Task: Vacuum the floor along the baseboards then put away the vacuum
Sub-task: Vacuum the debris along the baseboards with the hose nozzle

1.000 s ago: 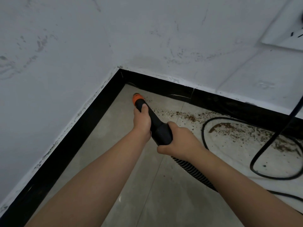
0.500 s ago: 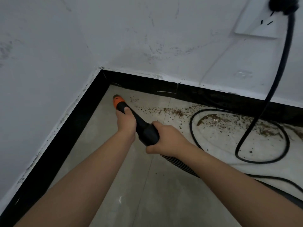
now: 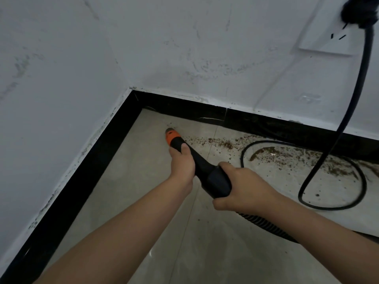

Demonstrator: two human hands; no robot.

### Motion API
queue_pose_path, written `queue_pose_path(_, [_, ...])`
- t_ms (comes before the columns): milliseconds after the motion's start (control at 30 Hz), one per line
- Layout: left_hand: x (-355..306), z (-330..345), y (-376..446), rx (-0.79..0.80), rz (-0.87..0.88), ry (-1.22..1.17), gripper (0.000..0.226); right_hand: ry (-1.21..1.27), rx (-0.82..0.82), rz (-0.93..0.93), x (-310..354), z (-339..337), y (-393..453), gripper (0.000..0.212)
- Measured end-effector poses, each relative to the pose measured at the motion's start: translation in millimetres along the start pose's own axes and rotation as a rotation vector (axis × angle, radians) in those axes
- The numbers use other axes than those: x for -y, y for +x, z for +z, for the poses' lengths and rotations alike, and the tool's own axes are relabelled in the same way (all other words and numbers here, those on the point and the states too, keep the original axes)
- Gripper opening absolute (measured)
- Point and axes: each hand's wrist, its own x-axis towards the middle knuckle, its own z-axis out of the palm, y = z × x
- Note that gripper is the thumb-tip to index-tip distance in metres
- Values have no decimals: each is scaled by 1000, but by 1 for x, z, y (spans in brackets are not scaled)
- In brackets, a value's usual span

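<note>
A black vacuum nozzle (image 3: pixel 202 168) with an orange tip (image 3: pixel 170 136) points at the grey tiled floor near the room corner. My left hand (image 3: pixel 181 163) grips the nozzle just behind the orange tip. My right hand (image 3: pixel 244 186) grips the thick rear end, where the ribbed hose (image 3: pixel 264 223) runs off to the lower right. Brown crumbs (image 3: pixel 221 143) lie scattered along the black baseboard (image 3: pixel 213 114) to the right of the tip. The vacuum body is out of view.
A black power cord (image 3: pixel 361 182) loops on the floor at right and rises to a plug (image 3: pixel 359 13) in a white wall socket (image 3: pixel 326 37). A second black baseboard (image 3: pixel 86 171) runs along the left wall. White walls meet at the corner.
The view shifted so the socket and plug came into frame. The nozzle tip moved a little right along the far baseboard, closer to the crumbs. Both hands keep their grip.
</note>
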Motion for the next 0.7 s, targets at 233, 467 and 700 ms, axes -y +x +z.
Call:
queue_pose_path(233, [-22, 7, 25, 8, 31, 17, 54, 107, -65, 31, 5, 4, 26, 48])
queue_pose_path(467, [-7, 5, 6, -4, -7, 45, 54, 62, -1, 14, 1, -1, 4, 47])
queue_pose_path(700, [-10, 9, 0, 58, -35, 43, 54, 48, -8, 44, -3, -1, -1, 49])
